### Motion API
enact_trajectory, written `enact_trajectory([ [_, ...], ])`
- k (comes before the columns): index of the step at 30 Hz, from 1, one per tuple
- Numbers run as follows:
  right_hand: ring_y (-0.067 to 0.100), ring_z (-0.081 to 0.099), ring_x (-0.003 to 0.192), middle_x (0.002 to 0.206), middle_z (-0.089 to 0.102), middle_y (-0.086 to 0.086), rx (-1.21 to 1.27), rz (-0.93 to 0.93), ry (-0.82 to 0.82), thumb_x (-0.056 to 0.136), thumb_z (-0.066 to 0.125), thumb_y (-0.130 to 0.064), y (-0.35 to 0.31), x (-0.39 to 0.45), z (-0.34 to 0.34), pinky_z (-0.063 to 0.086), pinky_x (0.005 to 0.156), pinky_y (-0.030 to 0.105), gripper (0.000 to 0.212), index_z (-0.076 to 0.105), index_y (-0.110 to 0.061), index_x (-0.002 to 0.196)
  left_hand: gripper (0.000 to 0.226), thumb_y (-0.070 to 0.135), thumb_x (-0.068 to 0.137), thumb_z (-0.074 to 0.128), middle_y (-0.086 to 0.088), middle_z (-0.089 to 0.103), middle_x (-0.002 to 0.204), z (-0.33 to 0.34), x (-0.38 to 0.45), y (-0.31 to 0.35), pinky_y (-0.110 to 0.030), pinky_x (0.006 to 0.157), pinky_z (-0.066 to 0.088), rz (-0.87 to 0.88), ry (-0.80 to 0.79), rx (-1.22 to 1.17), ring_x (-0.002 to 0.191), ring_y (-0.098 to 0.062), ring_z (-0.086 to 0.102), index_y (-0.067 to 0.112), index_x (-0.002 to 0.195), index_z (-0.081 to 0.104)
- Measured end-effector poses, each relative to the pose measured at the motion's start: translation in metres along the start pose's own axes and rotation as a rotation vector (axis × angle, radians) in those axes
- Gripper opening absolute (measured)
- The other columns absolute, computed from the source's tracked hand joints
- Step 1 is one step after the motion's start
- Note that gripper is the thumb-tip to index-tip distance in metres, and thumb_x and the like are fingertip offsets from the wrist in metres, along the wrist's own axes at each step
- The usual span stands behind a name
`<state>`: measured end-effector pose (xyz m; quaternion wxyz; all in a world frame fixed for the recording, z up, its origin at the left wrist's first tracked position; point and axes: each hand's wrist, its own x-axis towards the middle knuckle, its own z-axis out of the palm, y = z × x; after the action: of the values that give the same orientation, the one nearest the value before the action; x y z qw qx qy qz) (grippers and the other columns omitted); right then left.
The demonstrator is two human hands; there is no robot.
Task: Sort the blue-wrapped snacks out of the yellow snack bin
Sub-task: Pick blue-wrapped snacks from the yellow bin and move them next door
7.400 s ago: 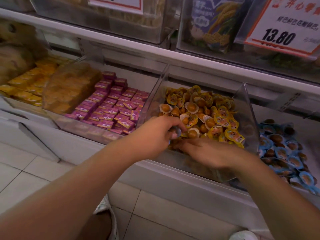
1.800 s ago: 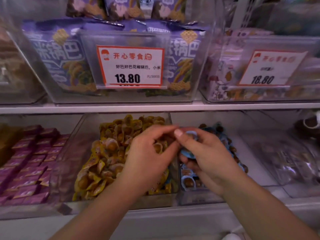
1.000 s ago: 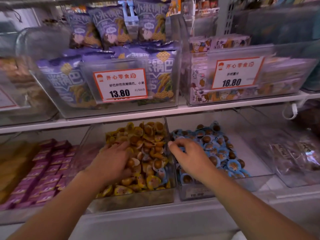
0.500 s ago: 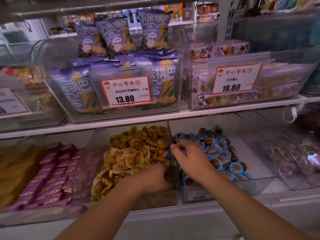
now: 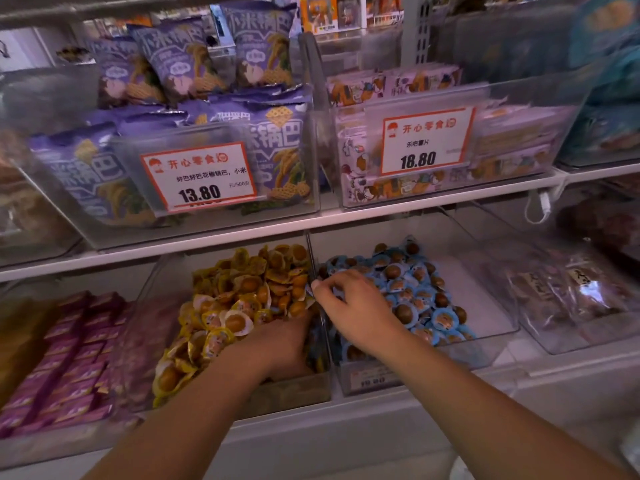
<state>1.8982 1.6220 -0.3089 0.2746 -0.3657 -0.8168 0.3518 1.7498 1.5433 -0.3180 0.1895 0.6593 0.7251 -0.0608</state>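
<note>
The clear yellow snack bin on the lower shelf holds a heap of yellow-wrapped snacks. To its right, a clear bin holds the blue-wrapped snacks. My left hand is dug into the near right corner of the yellow heap, against the clear divider; its fingers are buried and hidden. My right hand hovers over the left side of the blue pile. Its fingers are loosely curled, with the thumb and forefinger tips at the divider's top edge, and I see nothing held in them.
Purple-wrapped bars fill the bin at the left. A bin of clear bagged snacks stands at the right. The upper shelf overhangs the bins, carrying purple bags and price tags 13.80 and 18.80.
My left hand has pushed deeper into the yellow bin's near right corner. My right hand has stayed by the divider over the blue pile. The view has shifted slightly.
</note>
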Motion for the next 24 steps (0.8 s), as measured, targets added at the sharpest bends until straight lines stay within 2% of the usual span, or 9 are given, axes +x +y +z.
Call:
enact_trajectory([
  [4,0.01,0.053,0.097,0.101,0.054,-0.006,0.004,0.005,0.005,0.096,0.048,-0.054,-0.001,0.001,0.001,0.044,0.085,0.031,0.039,0.069,-0.021,0.099,0.074,0.04,0.082,0.071,-0.007,0.057,0.134,-0.005,0.006,0.011,-0.039,0.094,0.051,-0.026,-0.113,-0.032,0.113,-0.026,0.059,0.026,0.144,0.033],
  [6,0.01,0.053,0.095,0.101,0.054,-0.006,0.006,0.009,-0.003,0.096,0.048,-0.053,-0.001,0.001,0.001,0.044,0.084,0.031,0.039,0.068,-0.021,0.1,0.065,0.038,0.086,0.067,-0.006,0.058,0.133,-0.006,0.006,0.011,-0.037,0.093,0.051,-0.019,-0.166,-0.053,0.111,-0.025,0.059,0.025,0.143,0.038],
  [9,0.01,0.053,0.094,0.1,0.053,-0.007,0.013,0.014,-0.005,0.096,0.048,-0.054,-0.001,0.001,0.001,0.042,0.081,0.03,0.038,0.067,-0.022,0.099,0.06,0.037,0.086,0.063,-0.002,0.057,0.134,-0.008,0.007,0.009,-0.042,0.097,0.051,-0.013,-0.24,-0.039,0.112,-0.024,0.059,0.026,0.142,0.044],
  [13,0.007,0.051,0.091,0.095,0.051,-0.012,0.01,0.005,0.004,0.096,0.047,-0.054,0.0,0.0,0.001,0.036,0.075,0.028,0.036,0.066,-0.024,0.095,0.05,0.043,0.08,0.066,0.002,0.065,0.121,-0.005,0.006,0.002,-0.041,0.094,0.053,0.022,-0.213,-0.128,0.104,-0.019,0.062,0.029,0.127,0.058],
  [16,0.008,0.052,0.092,0.096,0.052,-0.01,0.013,0.006,0.001,0.095,0.047,-0.055,0.001,0.0,0.002,0.036,0.076,0.028,0.037,0.067,-0.024,0.096,0.043,0.049,0.077,0.064,0.006,0.068,0.111,-0.004,0.006,-0.005,-0.039,0.095,0.052,0.04,-0.21,-0.207,0.1,-0.014,0.063,0.032,0.116,0.064],
  [20,0.011,0.055,0.091,0.097,0.053,-0.007,0.018,0.004,-0.008,0.095,0.047,-0.055,0.001,0.001,0.001,0.04,0.077,0.03,0.037,0.067,-0.024,0.094,0.047,0.038,0.076,0.078,0.006,0.07,0.114,-0.006,0.008,-0.02,-0.043,0.1,0.05,0.039,-0.258,-0.349,0.106,-0.014,0.064,0.026,0.12,0.066],
  [22,0.011,0.055,0.091,0.097,0.054,-0.006,0.022,0.003,-0.012,0.095,0.047,-0.055,0.001,0.002,0.001,0.041,0.077,0.03,0.038,0.067,-0.023,0.094,0.032,0.03,0.08,0.081,0.002,0.072,0.098,-0.006,0.007,-0.028,-0.043,0.093,0.054,0.069,-0.236,-0.519,0.092,-0.015,0.066,0.013,0.106,0.07],
  [24,0.01,0.056,0.088,0.095,0.054,-0.006,0.024,0.002,-0.01,0.094,0.047,-0.056,0.001,0.002,0.001,0.041,0.073,0.029,0.038,0.066,-0.023,0.093,0.022,0.023,0.083,0.079,-0.006,0.07,0.084,-0.008,0.001,-0.036,-0.038,0.078,0.054,0.097,-0.172,-0.674,0.079,-0.017,0.065,0.006,0.092,0.069],
])
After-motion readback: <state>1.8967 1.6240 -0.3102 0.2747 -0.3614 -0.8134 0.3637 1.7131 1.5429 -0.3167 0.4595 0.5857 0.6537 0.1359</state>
